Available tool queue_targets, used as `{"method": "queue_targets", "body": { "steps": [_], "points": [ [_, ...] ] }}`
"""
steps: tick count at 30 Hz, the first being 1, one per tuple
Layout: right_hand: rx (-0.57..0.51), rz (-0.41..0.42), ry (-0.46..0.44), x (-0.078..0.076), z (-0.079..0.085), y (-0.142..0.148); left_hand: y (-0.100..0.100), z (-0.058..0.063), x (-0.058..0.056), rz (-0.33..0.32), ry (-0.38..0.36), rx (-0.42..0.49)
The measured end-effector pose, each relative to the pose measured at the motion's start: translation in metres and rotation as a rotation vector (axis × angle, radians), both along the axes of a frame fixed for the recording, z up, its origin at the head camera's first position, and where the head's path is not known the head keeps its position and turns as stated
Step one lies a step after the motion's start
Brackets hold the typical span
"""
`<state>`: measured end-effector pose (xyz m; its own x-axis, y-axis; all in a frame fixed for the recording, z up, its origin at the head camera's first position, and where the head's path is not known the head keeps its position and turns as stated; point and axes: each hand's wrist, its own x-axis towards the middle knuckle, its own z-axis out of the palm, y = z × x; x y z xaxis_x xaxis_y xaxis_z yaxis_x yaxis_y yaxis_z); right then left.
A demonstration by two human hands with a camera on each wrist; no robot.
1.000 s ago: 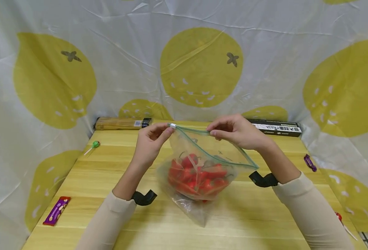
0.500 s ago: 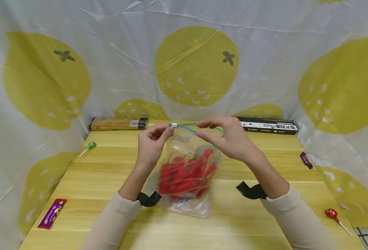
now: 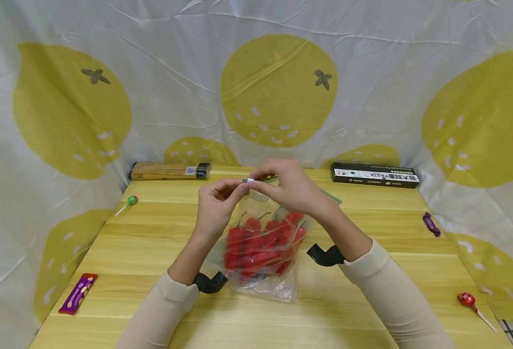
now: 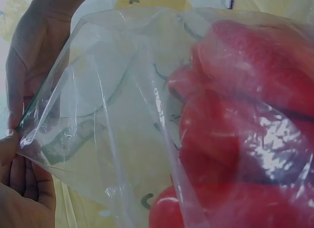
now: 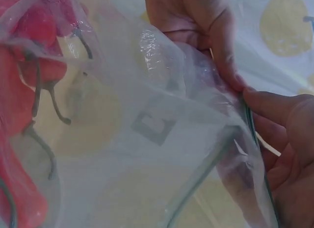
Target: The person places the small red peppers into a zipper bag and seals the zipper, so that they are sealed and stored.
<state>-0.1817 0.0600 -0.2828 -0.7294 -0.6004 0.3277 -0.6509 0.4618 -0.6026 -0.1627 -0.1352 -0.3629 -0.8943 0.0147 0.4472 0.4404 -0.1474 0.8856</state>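
Note:
A clear slider zip bag [image 3: 278, 292] with a green zip strip hangs just above the table, holding several red chili peppers [image 3: 256, 249] with dark curved stems. My left hand [image 3: 214, 206] pinches the strip's left end between thumb and fingers. Right beside it, my right hand [image 3: 291, 186] pinches the top edge at the small white slider [image 3: 250, 181]. To the right of my hands the two strips stand apart. In the right wrist view my thumb tips meet at the green zip strip [image 5: 250, 122]. Peppers [image 4: 211, 139] fill the right of the left wrist view.
Along the back of the wooden table [image 3: 151, 232] lie a pack of spaghetti [image 3: 169, 170] and a black pasta box [image 3: 375, 175]. At the left are a green lollipop [image 3: 131, 200] and a purple chocolate bar [image 3: 78, 293]; at the right, a purple-wrapped candy [image 3: 431, 224] and red lollipop [image 3: 466, 299].
My right hand has let go of the bag's far edge, moved left and now pinches the zip at the slider. The bag's wide-open mouth has narrowed. My left hand keeps its pinch.

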Motion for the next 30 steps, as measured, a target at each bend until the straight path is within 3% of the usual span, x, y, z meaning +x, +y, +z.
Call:
{"method": "queue_targets", "body": {
  "steps": [9, 18, 24, 30],
  "points": [
    [-0.011, -0.017, 0.006, -0.001, 0.000, 0.017, -0.006, 0.010, 0.002, 0.043, 0.015, -0.012],
    [0.017, -0.142, 0.043, 0.006, 0.000, 0.072, -0.036, 0.018, -0.002, 0.065, 0.032, 0.138],
    [0.035, -0.257, 0.045, 0.013, 0.002, 0.116, -0.057, 0.019, -0.006, 0.068, 0.049, 0.301],
    [0.035, -0.322, 0.036, 0.019, 0.006, 0.139, -0.059, 0.018, -0.006, 0.060, 0.042, 0.259]
  ]
}}
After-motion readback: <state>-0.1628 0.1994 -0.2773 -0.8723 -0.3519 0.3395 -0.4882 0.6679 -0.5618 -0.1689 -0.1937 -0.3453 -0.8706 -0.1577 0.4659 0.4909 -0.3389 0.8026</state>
